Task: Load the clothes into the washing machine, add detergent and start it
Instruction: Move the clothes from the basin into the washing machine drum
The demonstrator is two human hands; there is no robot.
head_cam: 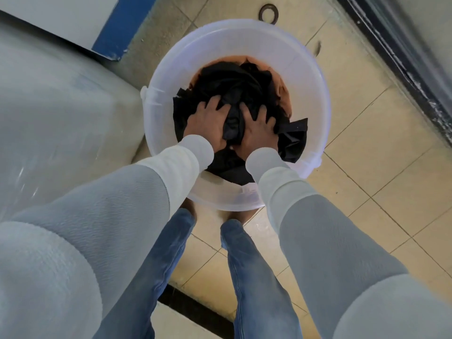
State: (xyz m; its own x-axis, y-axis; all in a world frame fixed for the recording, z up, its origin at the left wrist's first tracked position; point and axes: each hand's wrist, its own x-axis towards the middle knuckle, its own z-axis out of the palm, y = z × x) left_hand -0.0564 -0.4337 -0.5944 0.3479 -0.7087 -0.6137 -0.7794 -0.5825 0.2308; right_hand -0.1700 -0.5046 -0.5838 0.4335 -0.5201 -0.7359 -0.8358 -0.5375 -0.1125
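Black clothes [234,81] lie heaped in a translucent white bucket [308,69], over an orange cloth [285,94] that shows at the twelve-to-three o'clock edge of the pile. The bucket stands on a tiled floor [367,148], just ahead of the person's feet.

Left hand [208,122] and right hand [259,129] are both down in the bucket, side by side. Their fingers are spread and dug into the black fabric, and a fold is bunched up between the thumbs. Both hands are grasping the clothes. The load is not lifted.

Pale grey bulk [61,106] at nine o'clock, blurred; likely the washer. Its opening is not in view. Dark ring [268,12] on the floor at twelve o'clock.

Step in hand: gathering the first armful, so loading is barely begun. No detergent is in sight.

Next move calls for a firm two-handed scoop straight up past the rim, then a swing toward nine o'clock. Risks: loose ends at four o'clock may trail or drop, and the orange cloth may stay behind.
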